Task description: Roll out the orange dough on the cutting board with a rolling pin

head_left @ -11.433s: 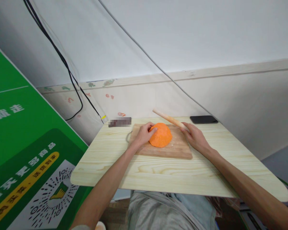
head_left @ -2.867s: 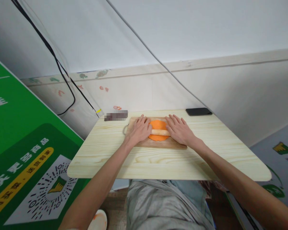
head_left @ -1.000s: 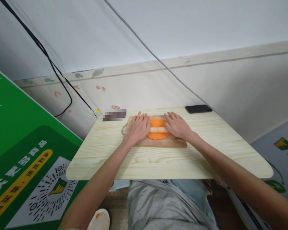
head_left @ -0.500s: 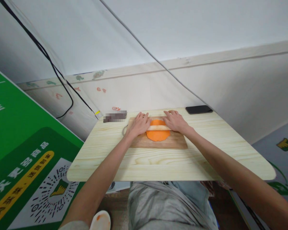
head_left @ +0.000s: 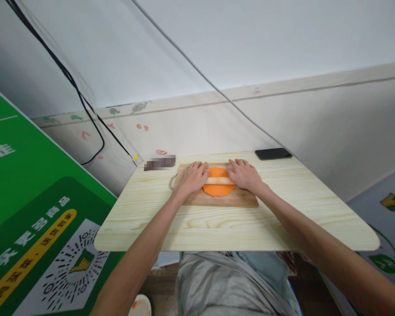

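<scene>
A pale wooden rolling pin (head_left: 219,181) lies crosswise over a flat, roughly round sheet of orange dough (head_left: 218,190). The dough rests on a wooden cutting board (head_left: 224,202) with a metal ring handle at its left side. My left hand (head_left: 194,176) lies over the pin's left end, fingers stretched forward and slightly apart. Over the right end lies my right hand (head_left: 245,174), its fingers also extended and spread. Both palms press on the pin from above and hide its ends. The dough shows in front of and behind the pin.
The board lies on a light wood-grain table (head_left: 200,235) against the wall. A black phone (head_left: 273,154) is at the back right, and a blurred dark object (head_left: 159,163) at the back left. Cables hang along the wall. A green printed panel (head_left: 49,171) stands at the left.
My hands and the rolling pin have moved slightly toward me over the dough. My fingers lie a little flatter. The view has tilted slightly; the board, phone and dark object stay put.
</scene>
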`<control>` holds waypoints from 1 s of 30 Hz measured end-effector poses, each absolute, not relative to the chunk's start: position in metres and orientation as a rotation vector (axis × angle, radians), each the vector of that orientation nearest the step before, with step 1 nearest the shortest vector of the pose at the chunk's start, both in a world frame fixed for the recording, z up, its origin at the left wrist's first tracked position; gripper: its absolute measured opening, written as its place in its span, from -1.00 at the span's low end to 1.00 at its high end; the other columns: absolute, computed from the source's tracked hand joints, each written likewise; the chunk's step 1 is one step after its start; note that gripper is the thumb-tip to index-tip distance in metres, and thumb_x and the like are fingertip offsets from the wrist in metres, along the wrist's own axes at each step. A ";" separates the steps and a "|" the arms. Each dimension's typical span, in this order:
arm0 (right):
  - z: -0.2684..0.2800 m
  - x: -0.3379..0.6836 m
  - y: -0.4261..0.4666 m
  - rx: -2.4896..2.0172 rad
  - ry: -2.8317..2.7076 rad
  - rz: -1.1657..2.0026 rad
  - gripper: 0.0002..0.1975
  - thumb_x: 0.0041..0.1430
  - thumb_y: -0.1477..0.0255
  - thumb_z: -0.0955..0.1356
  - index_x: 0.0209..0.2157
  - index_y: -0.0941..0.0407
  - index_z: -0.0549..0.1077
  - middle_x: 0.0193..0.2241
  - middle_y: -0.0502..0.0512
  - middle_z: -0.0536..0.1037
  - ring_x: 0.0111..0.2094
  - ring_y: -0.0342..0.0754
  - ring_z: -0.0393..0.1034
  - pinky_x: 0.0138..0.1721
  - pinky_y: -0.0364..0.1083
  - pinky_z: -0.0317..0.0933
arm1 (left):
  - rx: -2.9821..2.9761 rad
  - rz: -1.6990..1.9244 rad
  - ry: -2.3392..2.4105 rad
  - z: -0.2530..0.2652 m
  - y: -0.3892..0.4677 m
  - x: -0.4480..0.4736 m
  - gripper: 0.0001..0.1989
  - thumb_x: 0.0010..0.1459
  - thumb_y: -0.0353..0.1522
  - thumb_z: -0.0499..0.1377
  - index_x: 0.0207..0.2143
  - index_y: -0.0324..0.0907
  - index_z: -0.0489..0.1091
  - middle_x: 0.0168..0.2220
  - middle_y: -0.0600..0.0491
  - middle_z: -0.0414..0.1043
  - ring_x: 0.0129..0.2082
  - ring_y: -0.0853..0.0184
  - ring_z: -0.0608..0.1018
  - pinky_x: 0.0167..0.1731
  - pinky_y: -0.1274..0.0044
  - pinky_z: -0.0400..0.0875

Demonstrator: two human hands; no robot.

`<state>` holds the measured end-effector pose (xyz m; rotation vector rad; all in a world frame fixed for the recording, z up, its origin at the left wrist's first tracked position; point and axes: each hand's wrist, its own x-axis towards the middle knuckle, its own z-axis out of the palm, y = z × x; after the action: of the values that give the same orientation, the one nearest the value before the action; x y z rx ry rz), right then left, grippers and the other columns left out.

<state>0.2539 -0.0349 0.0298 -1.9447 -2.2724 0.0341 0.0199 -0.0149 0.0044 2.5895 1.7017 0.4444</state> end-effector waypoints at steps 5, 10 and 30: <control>0.038 0.250 -0.024 -1.991 -2.199 0.097 -0.42 0.50 0.25 0.16 0.38 0.18 0.40 0.32 0.43 0.50 0.31 0.33 0.38 0.23 0.25 0.31 | 2.506 0.365 1.745 0.013 -0.004 0.024 -0.53 0.52 -0.27 -0.09 0.23 -0.16 0.51 0.25 -0.16 0.56 0.29 0.11 0.53 0.34 0.27 0.35; 0.043 0.247 -0.011 -1.958 -2.160 -0.004 -0.47 0.53 0.27 0.14 0.24 0.23 0.53 0.19 0.46 0.60 0.23 0.31 0.44 0.20 0.19 0.30 | 2.401 0.343 1.881 0.025 0.005 0.030 -0.52 0.52 -0.24 -0.09 0.21 -0.13 0.53 0.24 -0.17 0.57 0.26 0.01 0.55 0.28 0.15 0.41; 0.023 0.251 -0.043 -1.880 -2.274 -0.193 -0.41 0.52 0.34 0.14 0.46 0.14 0.35 0.41 0.38 0.41 0.44 0.30 0.20 0.40 0.31 0.12 | 2.588 0.498 1.784 0.011 -0.027 0.025 -0.56 0.51 -0.35 -0.06 0.18 -0.07 0.56 0.22 -0.08 0.55 0.22 0.10 0.47 0.31 0.23 0.37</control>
<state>0.2511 -0.0425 0.0231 -1.8799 -2.2742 -0.1930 0.0250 -0.0275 0.0114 2.5877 1.7839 0.4979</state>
